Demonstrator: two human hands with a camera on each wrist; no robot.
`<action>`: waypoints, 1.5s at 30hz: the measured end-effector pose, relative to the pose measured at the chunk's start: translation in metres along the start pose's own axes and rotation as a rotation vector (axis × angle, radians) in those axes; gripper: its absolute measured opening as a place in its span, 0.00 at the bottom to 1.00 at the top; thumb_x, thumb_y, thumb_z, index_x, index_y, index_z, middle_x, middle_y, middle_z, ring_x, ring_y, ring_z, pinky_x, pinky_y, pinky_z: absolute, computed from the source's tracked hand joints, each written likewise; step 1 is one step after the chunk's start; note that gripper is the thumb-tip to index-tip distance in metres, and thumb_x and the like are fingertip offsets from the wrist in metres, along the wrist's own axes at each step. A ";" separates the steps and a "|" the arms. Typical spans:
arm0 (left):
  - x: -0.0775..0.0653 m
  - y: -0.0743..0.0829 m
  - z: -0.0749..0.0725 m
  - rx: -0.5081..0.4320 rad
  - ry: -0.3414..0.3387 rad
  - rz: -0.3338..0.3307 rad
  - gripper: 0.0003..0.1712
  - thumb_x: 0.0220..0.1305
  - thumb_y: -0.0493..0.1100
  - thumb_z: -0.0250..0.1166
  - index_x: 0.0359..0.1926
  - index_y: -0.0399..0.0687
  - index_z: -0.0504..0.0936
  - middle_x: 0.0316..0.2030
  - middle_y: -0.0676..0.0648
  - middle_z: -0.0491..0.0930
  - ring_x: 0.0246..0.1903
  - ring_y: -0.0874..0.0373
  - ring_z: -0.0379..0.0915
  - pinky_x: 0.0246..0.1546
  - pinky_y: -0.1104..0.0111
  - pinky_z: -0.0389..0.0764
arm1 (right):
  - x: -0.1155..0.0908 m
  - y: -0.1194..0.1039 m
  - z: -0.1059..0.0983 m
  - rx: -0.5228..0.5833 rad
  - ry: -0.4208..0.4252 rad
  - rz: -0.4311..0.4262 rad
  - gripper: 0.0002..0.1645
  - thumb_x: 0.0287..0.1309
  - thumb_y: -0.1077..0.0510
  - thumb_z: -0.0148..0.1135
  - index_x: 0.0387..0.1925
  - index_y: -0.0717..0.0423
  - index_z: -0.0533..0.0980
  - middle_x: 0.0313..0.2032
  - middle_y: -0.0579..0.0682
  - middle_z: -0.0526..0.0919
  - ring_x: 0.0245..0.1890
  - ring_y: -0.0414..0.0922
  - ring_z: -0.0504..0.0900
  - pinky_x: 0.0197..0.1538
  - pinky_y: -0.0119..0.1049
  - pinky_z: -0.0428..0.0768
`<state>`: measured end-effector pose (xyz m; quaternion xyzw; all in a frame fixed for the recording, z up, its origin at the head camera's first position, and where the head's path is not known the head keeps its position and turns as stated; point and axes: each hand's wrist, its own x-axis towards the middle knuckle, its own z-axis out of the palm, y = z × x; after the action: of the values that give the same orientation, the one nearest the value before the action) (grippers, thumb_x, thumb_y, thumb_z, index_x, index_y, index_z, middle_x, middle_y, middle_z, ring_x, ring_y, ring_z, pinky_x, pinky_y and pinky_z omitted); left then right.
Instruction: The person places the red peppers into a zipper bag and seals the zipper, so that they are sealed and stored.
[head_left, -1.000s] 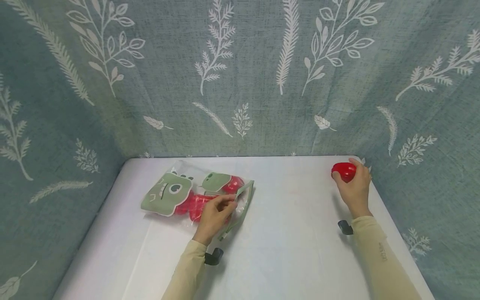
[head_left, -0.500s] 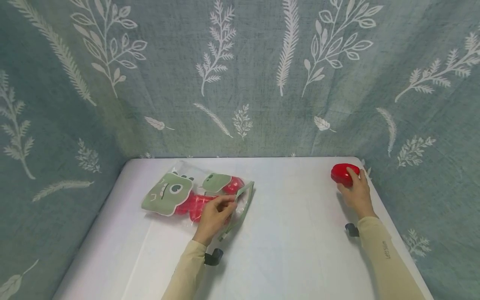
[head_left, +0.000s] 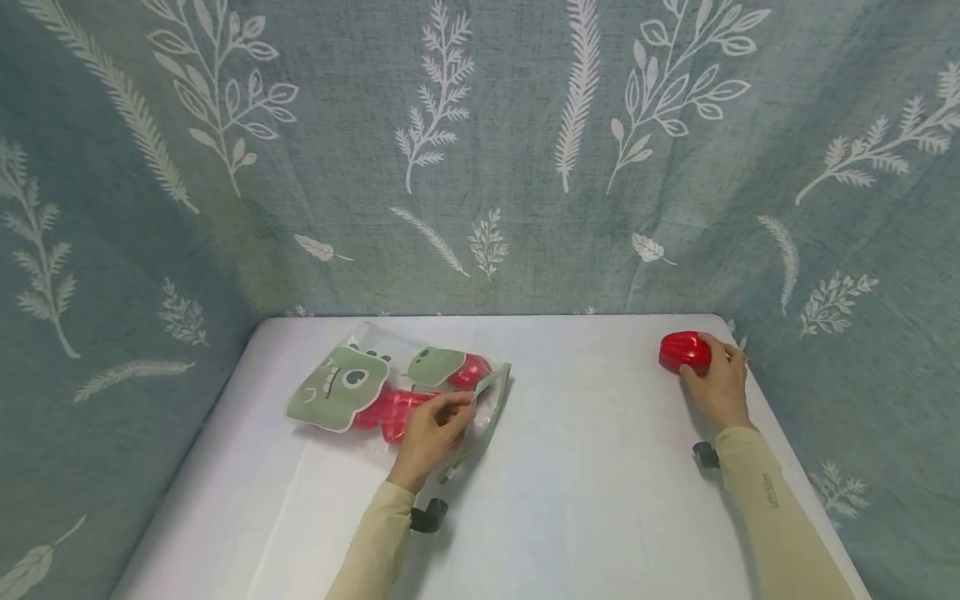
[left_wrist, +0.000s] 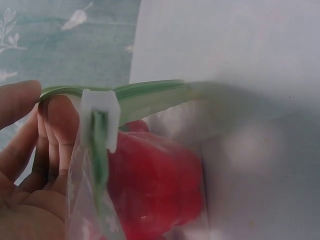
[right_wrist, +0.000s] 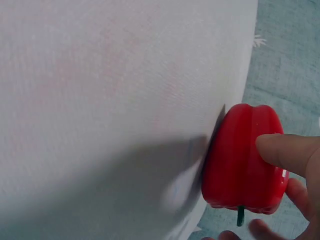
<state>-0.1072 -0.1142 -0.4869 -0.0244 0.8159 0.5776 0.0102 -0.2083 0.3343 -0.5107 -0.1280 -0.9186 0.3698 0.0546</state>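
Note:
With its thumb and a finger, my left hand (head_left: 429, 432) pinches the green zip edge of a clear slider bag (head_left: 337, 387), which lies on the table. In the left wrist view, a white slider (left_wrist: 102, 112) sits on the green strip (left_wrist: 150, 95) beside the fingers. Red, lobed things (left_wrist: 155, 182) show through the plastic; green monster prints hide part of them. At the far right table corner, my right hand (head_left: 718, 387) holds a glossy red bell pepper (head_left: 684, 352) with a short dark-green stem (right_wrist: 240, 216). The thumb (right_wrist: 285, 150) lies on its side; the other fingers are partly hidden.
The white table (head_left: 570, 467) ends close to the pepper on the right. A patterned green-grey cloth (head_left: 517, 150) hangs behind and at both sides. A small black wrist camera (head_left: 428, 517) sits at the left cuff, another (head_left: 706, 455) at the right.
My right hand has shifted its hold on the pepper: the fingers that spread round it are now at its right side, and the pepper has turned and come slightly nearer. The left hand stays put.

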 end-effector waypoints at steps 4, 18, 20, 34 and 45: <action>-0.001 0.001 0.000 0.001 -0.003 -0.004 0.15 0.67 0.47 0.70 0.53 0.56 0.86 0.41 0.52 0.83 0.42 0.53 0.76 0.43 0.71 0.81 | 0.002 0.001 0.001 -0.018 -0.001 -0.075 0.46 0.63 0.64 0.61 0.78 0.58 0.51 0.77 0.70 0.42 0.75 0.71 0.44 0.68 0.72 0.53; -0.002 0.001 -0.001 -0.011 -0.015 -0.026 0.15 0.66 0.48 0.71 0.53 0.59 0.86 0.41 0.52 0.83 0.42 0.52 0.76 0.43 0.69 0.82 | -0.008 -0.006 0.009 0.032 0.019 -0.031 0.47 0.64 0.62 0.65 0.78 0.54 0.53 0.72 0.70 0.50 0.71 0.70 0.56 0.64 0.67 0.65; -0.001 0.001 -0.001 -0.014 -0.018 -0.027 0.15 0.66 0.48 0.71 0.53 0.58 0.86 0.41 0.52 0.83 0.42 0.53 0.76 0.43 0.69 0.82 | -0.010 -0.004 0.011 0.050 0.035 -0.024 0.47 0.64 0.61 0.66 0.78 0.53 0.53 0.72 0.68 0.51 0.71 0.69 0.56 0.65 0.66 0.66; 0.000 0.003 -0.003 0.002 -0.022 -0.009 0.15 0.67 0.47 0.70 0.54 0.57 0.86 0.41 0.52 0.83 0.41 0.53 0.75 0.42 0.69 0.82 | -0.016 0.004 0.017 0.364 0.142 0.191 0.48 0.67 0.49 0.65 0.78 0.51 0.50 0.74 0.58 0.55 0.72 0.59 0.64 0.66 0.51 0.70; 0.000 0.000 -0.003 -0.011 -0.014 -0.004 0.15 0.66 0.46 0.70 0.53 0.56 0.87 0.40 0.51 0.83 0.40 0.53 0.75 0.40 0.70 0.81 | -0.031 -0.008 0.018 0.439 0.119 0.243 0.51 0.65 0.41 0.65 0.79 0.47 0.49 0.76 0.54 0.55 0.72 0.57 0.64 0.67 0.47 0.70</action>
<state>-0.1073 -0.1174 -0.4857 -0.0220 0.8124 0.5824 0.0168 -0.1834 0.3075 -0.5183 -0.2440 -0.7893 0.5562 0.0903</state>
